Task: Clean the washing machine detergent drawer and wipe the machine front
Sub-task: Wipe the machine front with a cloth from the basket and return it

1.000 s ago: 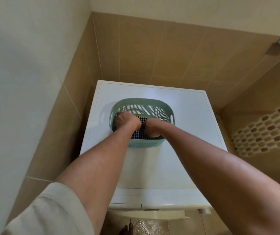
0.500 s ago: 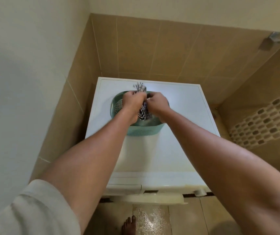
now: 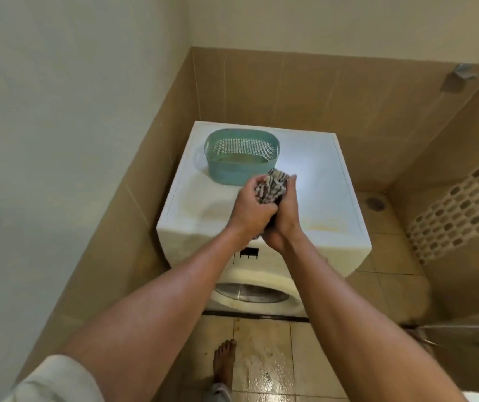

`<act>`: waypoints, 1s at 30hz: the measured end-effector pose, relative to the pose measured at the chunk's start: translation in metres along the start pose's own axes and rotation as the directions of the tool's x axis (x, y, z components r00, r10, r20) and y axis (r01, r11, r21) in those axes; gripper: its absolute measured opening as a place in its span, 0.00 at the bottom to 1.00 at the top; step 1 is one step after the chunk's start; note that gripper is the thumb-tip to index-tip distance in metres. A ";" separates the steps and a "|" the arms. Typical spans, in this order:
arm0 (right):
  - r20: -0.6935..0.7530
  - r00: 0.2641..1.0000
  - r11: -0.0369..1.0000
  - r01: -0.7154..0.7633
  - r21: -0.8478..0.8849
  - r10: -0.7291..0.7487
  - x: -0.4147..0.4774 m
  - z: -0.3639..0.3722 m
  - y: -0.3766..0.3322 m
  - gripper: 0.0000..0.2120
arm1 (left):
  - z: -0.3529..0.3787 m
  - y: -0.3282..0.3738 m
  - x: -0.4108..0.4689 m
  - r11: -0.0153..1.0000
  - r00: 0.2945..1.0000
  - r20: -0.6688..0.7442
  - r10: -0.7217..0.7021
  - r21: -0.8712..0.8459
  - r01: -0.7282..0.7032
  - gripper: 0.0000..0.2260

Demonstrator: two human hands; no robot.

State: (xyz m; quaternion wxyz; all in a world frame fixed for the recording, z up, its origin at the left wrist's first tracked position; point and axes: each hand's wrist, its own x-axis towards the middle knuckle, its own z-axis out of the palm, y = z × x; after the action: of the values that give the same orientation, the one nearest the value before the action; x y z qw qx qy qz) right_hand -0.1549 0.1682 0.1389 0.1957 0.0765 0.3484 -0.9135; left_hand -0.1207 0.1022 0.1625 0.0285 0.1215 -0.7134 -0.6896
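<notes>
- Together, the left hand (image 3: pixel 251 208) and right hand (image 3: pixel 286 219) are clenched around a striped cloth (image 3: pixel 271 188), bunched between them.
- Both hands hover over the near part of the washing machine (image 3: pixel 328 198) top.
- Just beyond them, at the far left, stands a green basket (image 3: pixel 241 158).
- Below, the machine's round door (image 3: pixel 251 294) faces a wet tiled floor (image 3: pixel 264 367).

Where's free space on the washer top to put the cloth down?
Bare: washer top right of the basket, out to the right edge. Also the front-left strip, below the basket. Crowded: back-left corner, filled by the basket; centre, under both hands bunching the cloth.
</notes>
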 end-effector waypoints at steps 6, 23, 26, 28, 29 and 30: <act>-0.010 0.992 0.960 -0.120 0.252 0.127 -0.076 -0.060 0.048 0.16 | 0.010 -0.038 -0.106 0.996 0.995 0.096 -0.039 0.087 0.031 0.21; 0.681 0.725 -0.834 0.308 -0.457 -0.105 0.051 -0.161 0.194 0.35 | -0.114 -0.225 -0.090 0.998 0.990 -0.137 0.025 -0.046 -0.031 0.32; 0.790 0.614 -0.928 0.292 -0.231 -0.004 0.077 -0.149 0.208 0.37 | -0.135 -0.254 -0.095 0.997 0.990 -0.127 0.060 -0.033 -0.065 0.31; 0.839 0.521 -0.946 0.323 -0.022 0.158 0.095 -0.114 0.221 0.37 | -0.150 -0.264 -0.094 0.996 0.984 -0.151 0.090 -0.003 -0.092 0.30; 0.845 0.489 -0.941 0.334 0.049 0.218 0.104 -0.091 0.230 0.36 | -0.158 -0.266 -0.092 0.995 0.980 -0.171 0.098 0.008 -0.098 0.30; 0.847 0.466 -0.935 0.343 0.093 0.255 0.112 -0.070 0.242 0.35 | -0.166 -0.268 -0.091 0.994 0.974 -0.200 0.105 0.006 -0.106 0.29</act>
State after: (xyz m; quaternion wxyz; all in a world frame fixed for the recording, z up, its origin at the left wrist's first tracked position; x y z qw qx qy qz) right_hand -0.1573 0.0161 -0.0914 -0.3088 -0.4929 0.7998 0.1481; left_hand 0.0378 -0.0458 -0.0838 0.1368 0.1520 -0.7106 -0.6732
